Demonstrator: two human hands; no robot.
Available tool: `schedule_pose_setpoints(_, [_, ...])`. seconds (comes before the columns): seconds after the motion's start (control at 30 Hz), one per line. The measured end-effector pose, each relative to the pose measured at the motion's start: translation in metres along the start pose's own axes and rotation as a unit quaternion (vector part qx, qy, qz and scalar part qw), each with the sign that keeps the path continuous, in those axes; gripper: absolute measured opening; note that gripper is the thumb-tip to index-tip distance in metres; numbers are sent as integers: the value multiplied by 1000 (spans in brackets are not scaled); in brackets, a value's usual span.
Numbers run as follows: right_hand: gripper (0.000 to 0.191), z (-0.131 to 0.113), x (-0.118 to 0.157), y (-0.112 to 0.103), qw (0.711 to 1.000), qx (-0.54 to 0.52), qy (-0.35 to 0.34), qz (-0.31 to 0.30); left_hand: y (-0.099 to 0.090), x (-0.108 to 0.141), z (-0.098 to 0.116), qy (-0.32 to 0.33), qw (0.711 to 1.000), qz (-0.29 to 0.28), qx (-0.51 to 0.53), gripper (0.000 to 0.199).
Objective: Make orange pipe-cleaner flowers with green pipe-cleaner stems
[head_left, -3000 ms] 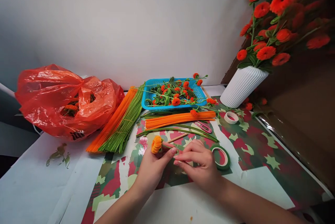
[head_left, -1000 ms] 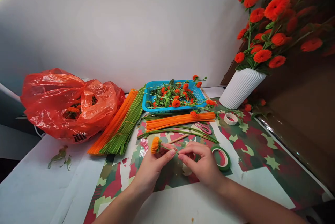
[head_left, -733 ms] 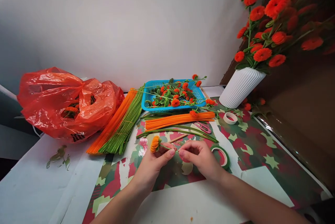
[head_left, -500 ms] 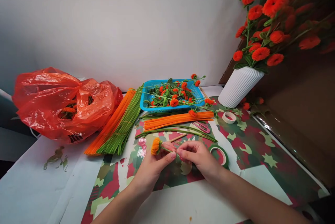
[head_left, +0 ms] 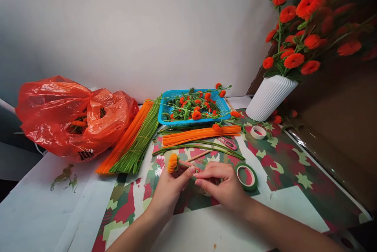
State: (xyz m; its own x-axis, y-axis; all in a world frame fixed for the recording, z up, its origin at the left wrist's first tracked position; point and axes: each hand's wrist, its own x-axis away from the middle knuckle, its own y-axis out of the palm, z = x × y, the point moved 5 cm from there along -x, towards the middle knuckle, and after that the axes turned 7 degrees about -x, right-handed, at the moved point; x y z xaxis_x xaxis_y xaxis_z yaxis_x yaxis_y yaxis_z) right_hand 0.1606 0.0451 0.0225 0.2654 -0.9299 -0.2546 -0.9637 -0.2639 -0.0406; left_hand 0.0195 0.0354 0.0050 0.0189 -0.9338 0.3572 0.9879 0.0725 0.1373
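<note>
My left hand [head_left: 173, 187] is closed around the thin green stem of an orange pipe-cleaner flower [head_left: 172, 163]. The fluffy bloom points left, above my knuckles, and the stem runs right toward my fingertips. My right hand [head_left: 224, 183] meets my left thumb at the stem's end, its thumb and forefinger pinched together. What lies between those right fingertips is too small and hidden to name. Just right of my right hand lies a roll of green tape [head_left: 253, 183]. Behind my hands rests a thin wooden stick [head_left: 199, 155].
A blue basket [head_left: 160, 115] holds small orange flowers with leaves. Orange pipe cleaners [head_left: 200, 136], a pink cutter [head_left: 227, 143] and white tape [head_left: 258, 132] lie before it. Leftward are green pipe cleaners [head_left: 137, 142] and a red bag [head_left: 59, 114]. A white vase [head_left: 269, 97] stands right.
My right hand has turned and lowered slightly, its thumb now below the forefinger. The flower in my left hand has shifted a little left and up.
</note>
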Motion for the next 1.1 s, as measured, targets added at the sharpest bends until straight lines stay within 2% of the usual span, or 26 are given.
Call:
schedule_pose_setpoints(0.1, [9,13,-1,1,987,-129,100,6,3,0,-1,-23,998,-23,53,41])
schedule_pose_setpoints(0.2, [22,29,3,8,929,-271,251,-11,5,-2,-3,-25,995,-50,79,40])
schedule_pose_setpoints(0.27, [28,35,7,12,888,-328,323,-19,4,-2,-4,-18,995,-56,83,39])
schedule_pose_setpoints(0.37, [32,37,9,14,858,-358,369,-23,2,0,-3,-1,996,-54,74,33])
schedule_pose_setpoints(0.47, [34,35,7,8,868,-330,371,-20,3,2,3,33,996,-66,48,26])
schedule_pose_setpoints(0.63, [29,23,-2,-6,941,-188,282,-14,8,1,6,80,990,-115,-28,21])
schedule_pose_setpoints(0.7, [23,15,-3,-9,972,-113,205,0,5,-1,3,92,991,-88,-52,21])
schedule_pose_setpoints(0.77, [14,4,-4,-11,995,-23,91,23,1,-3,-2,86,994,-56,-46,23])
schedule_pose_setpoints(0.83, [7,-8,-1,-8,997,55,-38,32,0,-5,-7,64,997,-39,-15,26])
schedule_pose_setpoints(0.93, [9,-22,7,-1,973,113,-198,27,0,-6,-12,10,999,-24,34,32])
schedule_pose_setpoints(1.0, [10,-26,11,3,957,133,-257,16,2,-6,-13,-15,998,-23,56,37])
schedule_pose_setpoints(1.1, [10,-27,14,5,955,129,-267,15,2,-4,-8,-3,998,-19,56,38])
